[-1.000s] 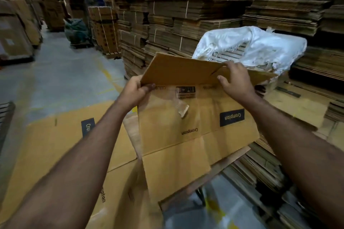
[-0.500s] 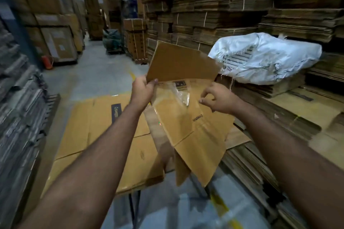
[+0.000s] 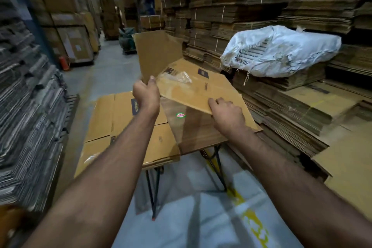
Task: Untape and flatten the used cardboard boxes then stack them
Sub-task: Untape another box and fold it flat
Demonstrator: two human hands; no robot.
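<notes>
dim indoor lighting; upper corners fall into shadow. glare marks the clear tape (image 3: 177,76) and the floor (image 3: 203,223). wide-angle distortion bends and blurs the frame edges.

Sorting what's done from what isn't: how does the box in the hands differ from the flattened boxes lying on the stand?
The held box is up in the air, gripped by the left hand and right hand; the flattened boxes lie on the stand.
The held box has one flap sticking up; the flattened boxes lie flat.
Loose clear tape shows on the held box.
Both are brown cardboard with dark printed labels.
</notes>
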